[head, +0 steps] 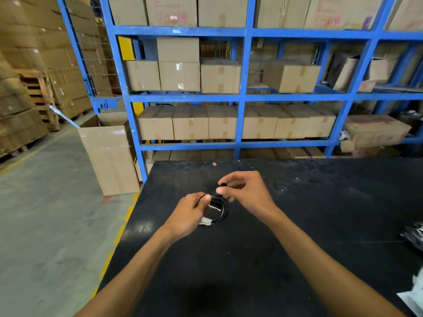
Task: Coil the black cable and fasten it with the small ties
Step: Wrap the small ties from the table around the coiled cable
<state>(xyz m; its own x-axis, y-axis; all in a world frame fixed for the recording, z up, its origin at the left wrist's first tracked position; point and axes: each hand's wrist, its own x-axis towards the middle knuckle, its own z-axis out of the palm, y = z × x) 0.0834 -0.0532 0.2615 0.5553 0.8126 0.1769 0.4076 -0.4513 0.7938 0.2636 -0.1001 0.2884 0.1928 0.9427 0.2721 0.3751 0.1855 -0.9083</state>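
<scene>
A black cable (223, 208) is wound into a small coil just above the black table (297, 225), near its far left part. My left hand (190, 213) is closed on the coil's left side, thumb on top. A white connector (205, 221) and a thin white tie piece (215, 207) show beside that hand. My right hand (246, 191) hovers just beyond the coil, thumb and forefinger pinching a small black end piece (222, 184) of the cable. Part of the coil is hidden under my left hand.
Blue steel racking (240, 97) full of cardboard boxes stands right behind the table. A tall open carton (109, 159) stands on the concrete floor at the table's left corner. Black and white plastic bags (414, 234) lie at the table's right edge.
</scene>
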